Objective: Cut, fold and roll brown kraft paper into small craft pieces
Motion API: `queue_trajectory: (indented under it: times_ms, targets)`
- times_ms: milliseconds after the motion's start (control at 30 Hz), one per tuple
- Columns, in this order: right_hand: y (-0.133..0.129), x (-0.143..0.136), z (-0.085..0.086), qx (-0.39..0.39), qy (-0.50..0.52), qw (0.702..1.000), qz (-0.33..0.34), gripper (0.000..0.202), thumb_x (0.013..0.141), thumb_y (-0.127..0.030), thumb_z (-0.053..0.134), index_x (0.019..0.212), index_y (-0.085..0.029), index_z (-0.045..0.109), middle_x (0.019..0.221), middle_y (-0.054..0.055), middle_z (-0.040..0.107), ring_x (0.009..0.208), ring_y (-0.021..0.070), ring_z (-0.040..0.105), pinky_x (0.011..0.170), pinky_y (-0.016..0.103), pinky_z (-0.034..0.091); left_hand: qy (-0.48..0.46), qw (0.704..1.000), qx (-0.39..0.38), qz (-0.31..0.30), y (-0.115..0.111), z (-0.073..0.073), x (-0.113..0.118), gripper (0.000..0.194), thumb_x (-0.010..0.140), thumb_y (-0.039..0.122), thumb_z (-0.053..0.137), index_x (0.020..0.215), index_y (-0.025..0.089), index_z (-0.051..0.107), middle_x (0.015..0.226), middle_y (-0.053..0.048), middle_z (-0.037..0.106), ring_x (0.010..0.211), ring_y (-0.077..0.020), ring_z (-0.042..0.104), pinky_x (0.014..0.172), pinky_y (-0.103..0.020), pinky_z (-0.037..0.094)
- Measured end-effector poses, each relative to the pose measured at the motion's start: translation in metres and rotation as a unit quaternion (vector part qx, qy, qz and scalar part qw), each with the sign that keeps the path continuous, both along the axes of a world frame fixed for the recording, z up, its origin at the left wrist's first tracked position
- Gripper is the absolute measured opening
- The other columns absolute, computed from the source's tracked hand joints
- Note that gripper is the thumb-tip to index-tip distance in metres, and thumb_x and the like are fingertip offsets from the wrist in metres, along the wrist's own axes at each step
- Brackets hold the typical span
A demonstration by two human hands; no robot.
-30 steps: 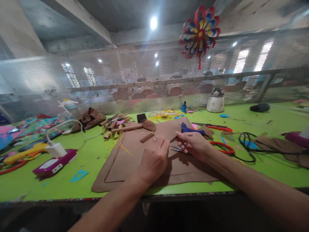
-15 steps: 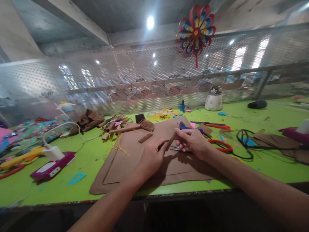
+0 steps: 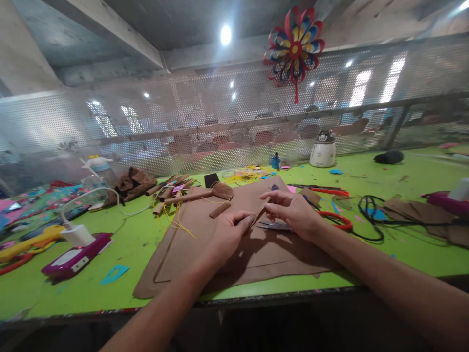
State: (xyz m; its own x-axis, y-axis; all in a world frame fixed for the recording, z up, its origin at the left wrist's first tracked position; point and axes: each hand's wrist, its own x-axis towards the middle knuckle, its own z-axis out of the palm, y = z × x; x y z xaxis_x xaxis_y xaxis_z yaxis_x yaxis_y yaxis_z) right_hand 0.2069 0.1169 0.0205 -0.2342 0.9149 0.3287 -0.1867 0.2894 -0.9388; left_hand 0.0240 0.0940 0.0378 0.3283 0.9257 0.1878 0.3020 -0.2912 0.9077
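Note:
Between my two hands is a small folded strip of brown paper (image 3: 261,213). My left hand (image 3: 234,233) pinches its lower end, thumb against fingers. At the upper end, my right hand (image 3: 289,209) grips it between thumb and fingertips. Both hands are over a large brown paper sheet (image 3: 190,254) on the green table. Beneath my right hand lie scissors (image 3: 274,226), blades pointing left and red-orange handles to the right. A pleated brown paper fan (image 3: 223,191) joined to a rolled paper stick (image 3: 190,197) rests farther back, with a small pleated piece (image 3: 220,210) near it.
Left of the sheet are rolled paper sticks with yellow string (image 3: 178,220), a purple power strip (image 3: 78,256) and a yellow tool (image 3: 32,242). A white bottle (image 3: 322,149) stands at the back. Black cable (image 3: 372,220) and brown paper scraps (image 3: 414,215) lie on the right.
The paper strip has tilted lower between my hands, and my right fingers have shifted their hold and spread a little. The whole view has moved slightly.

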Motion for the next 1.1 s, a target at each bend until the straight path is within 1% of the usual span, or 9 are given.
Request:
queue_trajectory:
  times_ms: [200, 333, 400, 500, 600, 700, 800, 900, 1100]
  targets:
    - [-0.001, -0.001, 0.002, -0.004, -0.011, 1.000, -0.012, 0.031, 0.067, -0.035, 0.072, 0.091, -0.017, 0.063, 0.062, -0.003, 0.055, 0.055, 0.0097, 0.051, 0.058, 0.028, 0.043, 0.028, 0.998, 0.054, -0.009, -0.001, -0.004, 0.002, 0.028, 0.081, 0.037, 0.053, 0.090, 0.015, 0.069, 0.063, -0.002, 0.059, 0.055, -0.0113, 0.046, 0.051, -0.023, 0.036]
    - [-0.001, -0.001, 0.000, -0.014, 0.003, 1.000, 0.005, 0.028, 0.067, -0.033, 0.072, 0.089, -0.018, 0.064, 0.066, -0.001, 0.059, 0.059, 0.0108, 0.054, 0.061, 0.028, 0.044, 0.095, 0.976, 0.194, 0.029, 0.002, -0.010, 0.000, 0.022, 0.085, 0.032, 0.051, 0.089, 0.017, 0.067, 0.077, -0.005, 0.065, 0.067, -0.0142, 0.054, 0.062, -0.027, 0.042]
    - [0.000, -0.001, -0.002, -0.019, 0.009, 1.000, 0.017, 0.029, 0.069, -0.032, 0.072, 0.092, -0.018, 0.064, 0.069, 0.000, 0.061, 0.061, 0.0110, 0.055, 0.063, 0.029, 0.045, 0.165, 0.939, 0.298, 0.058, 0.003, -0.014, -0.003, 0.022, 0.087, 0.029, 0.047, 0.087, 0.016, 0.064, 0.079, -0.005, 0.063, 0.072, -0.0152, 0.053, 0.067, -0.028, 0.042]
    - [0.000, -0.001, -0.005, -0.026, 0.016, 0.999, 0.019, 0.032, 0.071, -0.031, 0.070, 0.098, -0.017, 0.063, 0.069, -0.001, 0.061, 0.062, 0.0112, 0.056, 0.063, 0.029, 0.044, 0.261, 0.861, 0.426, 0.097, 0.003, -0.019, -0.005, 0.023, 0.090, 0.026, 0.042, 0.084, 0.015, 0.061, 0.079, -0.006, 0.057, 0.074, -0.0165, 0.051, 0.069, -0.030, 0.041]
    - [-0.003, -0.003, -0.004, -0.050, 0.024, 0.998, 0.014, 0.032, 0.072, -0.034, 0.069, 0.097, -0.016, 0.062, 0.067, -0.001, 0.060, 0.059, 0.0107, 0.055, 0.058, 0.028, 0.043, 0.318, 0.799, 0.495, 0.122, 0.000, -0.020, -0.005, 0.022, 0.090, 0.024, 0.041, 0.082, 0.015, 0.059, 0.078, -0.006, 0.054, 0.073, -0.0171, 0.048, 0.067, -0.030, 0.039]
    - [-0.007, -0.005, -0.001, -0.060, 0.018, 0.998, 0.017, 0.033, 0.072, -0.036, 0.069, 0.096, -0.016, 0.062, 0.062, -0.002, 0.057, 0.052, 0.0093, 0.051, 0.052, 0.026, 0.040, 0.342, 0.770, 0.524, 0.127, -0.003, -0.018, -0.004, 0.022, 0.090, 0.022, 0.041, 0.080, 0.014, 0.059, 0.076, -0.006, 0.053, 0.072, -0.0175, 0.047, 0.065, -0.030, 0.039]
    - [-0.009, -0.006, 0.000, -0.070, 0.021, 0.997, 0.018, 0.035, 0.070, -0.035, 0.071, 0.097, -0.015, 0.060, 0.061, -0.003, 0.057, 0.050, 0.0092, 0.051, 0.052, 0.027, 0.040, 0.339, 0.763, 0.536, 0.127, -0.004, -0.017, -0.004, 0.022, 0.090, 0.022, 0.041, 0.080, 0.014, 0.060, 0.074, -0.006, 0.052, 0.071, -0.0173, 0.046, 0.065, -0.030, 0.039]
    - [-0.008, -0.005, -0.001, -0.072, 0.027, 0.997, 0.024, 0.036, 0.071, -0.032, 0.069, 0.100, -0.014, 0.059, 0.062, -0.002, 0.057, 0.052, 0.0094, 0.052, 0.054, 0.027, 0.042, 0.324, 0.775, 0.528, 0.123, -0.003, -0.018, -0.004, 0.023, 0.090, 0.022, 0.041, 0.083, 0.013, 0.061, 0.074, -0.006, 0.052, 0.071, -0.0168, 0.046, 0.066, -0.030, 0.039]
    - [-0.004, -0.001, -0.003, -0.008, -0.015, 0.999, 0.027, 0.033, 0.073, -0.028, 0.068, 0.101, -0.015, 0.058, 0.060, -0.004, 0.055, 0.050, 0.0078, 0.048, 0.051, 0.025, 0.040, 0.259, 0.859, 0.430, 0.100, 0.001, -0.018, -0.003, 0.027, 0.091, 0.026, 0.041, 0.081, 0.014, 0.063, 0.073, -0.004, 0.051, 0.070, -0.0141, 0.047, 0.065, -0.027, 0.041]
